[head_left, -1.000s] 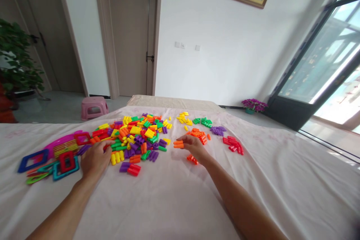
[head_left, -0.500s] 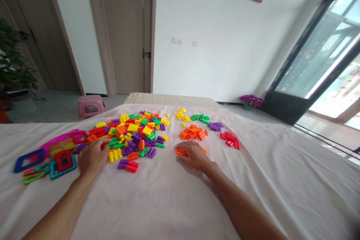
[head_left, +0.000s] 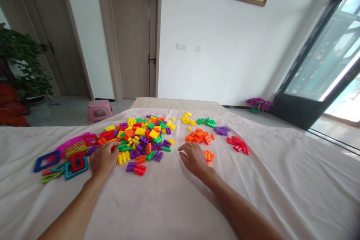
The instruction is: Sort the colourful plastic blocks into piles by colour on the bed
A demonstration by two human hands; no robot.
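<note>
My left hand (head_left: 104, 158) rests at the left side of a mixed pile of coloured plastic tube blocks (head_left: 139, 131). Its fingers curl in, with a small red block (head_left: 113, 149) at the thumb and forefinger. My right hand (head_left: 196, 160) hovers low or rests on the cloth, palm down. Its thumb and fingers are apart, and nothing shows between them. Right beside it lies a small group of orange blocks (head_left: 209, 156). Farther back is a larger orange heap (head_left: 198, 136). Joined purple and red blocks (head_left: 136, 168) lie in front of the mixed pile.
Separate groups of yellow (head_left: 188, 119), green (head_left: 208, 122), purple (head_left: 222, 131) and red blocks (head_left: 238, 145) lie at the back right. Flat frame-shaped pieces (head_left: 46, 161) lie left of my left hand. A pale cloth (head_left: 160, 202) covers the table. A pink stool (head_left: 100, 111) stands behind.
Orange blocks that were under my right fingers no longer show there; the orange group to the right is more uncovered. My left hand keeps its place by the pile. The view has shifted slightly.
</note>
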